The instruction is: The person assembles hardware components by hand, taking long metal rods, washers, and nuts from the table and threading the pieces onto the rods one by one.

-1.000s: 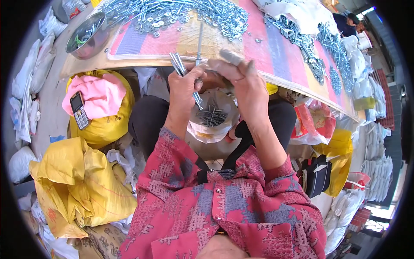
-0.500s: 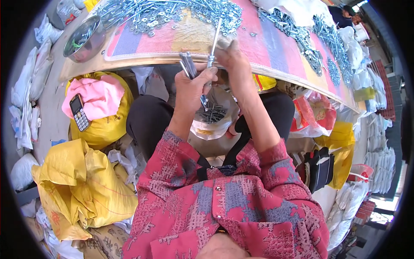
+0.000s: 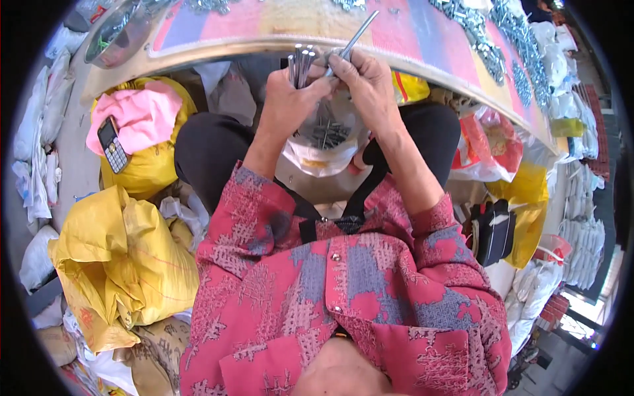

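My left hand (image 3: 282,99) is closed around a bundle of shiny metal bolts (image 3: 302,63), their ends standing up above the fingers. Close beside it, the fingers of my right hand (image 3: 371,89) pinch a long metal rod (image 3: 360,30), which slants up to the right over the table edge. The left thumb reaches toward the rod's lower end, where the fingertips of both hands meet and hide that end. Below the hands, between my knees, a white plastic-lined container (image 3: 316,164) holds many dark short screws (image 3: 328,134).
Ahead is a table with a striped cloth (image 3: 264,20), with heaps of bolts (image 3: 475,30) at the right and a metal bowl (image 3: 122,46) at the left. A phone (image 3: 113,146) and pink cloth (image 3: 148,119) lie on a yellow sack. Another yellow sack (image 3: 152,264) stands nearer.
The view has tilted lower, so the table's far piles slip out at the top. My right hand has moved from the rod's upper part to its lower part, and the rod leans more rightward.
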### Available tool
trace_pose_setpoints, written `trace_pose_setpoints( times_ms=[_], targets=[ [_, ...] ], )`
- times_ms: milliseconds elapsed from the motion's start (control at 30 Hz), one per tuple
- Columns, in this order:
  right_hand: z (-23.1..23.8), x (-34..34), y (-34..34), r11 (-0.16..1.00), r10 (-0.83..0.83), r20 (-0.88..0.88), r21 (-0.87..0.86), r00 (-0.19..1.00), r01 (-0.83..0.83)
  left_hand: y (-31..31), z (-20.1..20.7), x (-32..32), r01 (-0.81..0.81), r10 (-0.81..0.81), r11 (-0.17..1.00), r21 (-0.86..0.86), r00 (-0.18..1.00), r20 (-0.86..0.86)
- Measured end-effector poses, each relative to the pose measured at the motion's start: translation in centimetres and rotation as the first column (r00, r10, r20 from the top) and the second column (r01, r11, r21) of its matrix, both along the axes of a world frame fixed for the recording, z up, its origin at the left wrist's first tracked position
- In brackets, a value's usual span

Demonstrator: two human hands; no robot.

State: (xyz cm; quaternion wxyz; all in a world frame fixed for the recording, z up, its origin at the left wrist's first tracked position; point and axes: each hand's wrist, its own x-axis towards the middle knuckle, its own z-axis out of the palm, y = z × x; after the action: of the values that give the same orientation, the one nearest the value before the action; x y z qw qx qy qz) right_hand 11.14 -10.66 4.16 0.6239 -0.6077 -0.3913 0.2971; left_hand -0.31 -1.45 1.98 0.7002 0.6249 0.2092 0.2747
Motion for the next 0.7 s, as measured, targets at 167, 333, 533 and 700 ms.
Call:
trace_pose_setpoints(
  times_ms=[167, 333, 533, 700],
  targets=[
    [-2.9, 1.8, -2.4, 0.944, -0.079, 0.350, -0.273, 0.933, 0.183, 2.3, -2.4, -0.4, 0.171, -0.164, 0.985, 0.018, 0.963, -0.212],
    [-4.5, 3.6, -3.5, 0.948, -0.093, 0.441, -0.234, 0.893, 0.214, 1.4, -2.6, 1.3, 0.362, -0.374, 0.927, -0.101, 0.914, -0.160],
    [-0.4, 3.1, -2.7, 0.984, 0.142, -0.259, -0.067, 0.955, -0.165, 0.0, -1.9, 2.4, 0.522, -0.543, 0.829, -0.201, 0.838, -0.060],
    [-1.4, 5.5, -2.3, 0.978, 0.151, -0.332, -0.083, 0.931, -0.189, -1.3, -1.6, 2.6, 0.524, -0.509, 0.702, -0.483, 0.843, 0.175]
  ],
)
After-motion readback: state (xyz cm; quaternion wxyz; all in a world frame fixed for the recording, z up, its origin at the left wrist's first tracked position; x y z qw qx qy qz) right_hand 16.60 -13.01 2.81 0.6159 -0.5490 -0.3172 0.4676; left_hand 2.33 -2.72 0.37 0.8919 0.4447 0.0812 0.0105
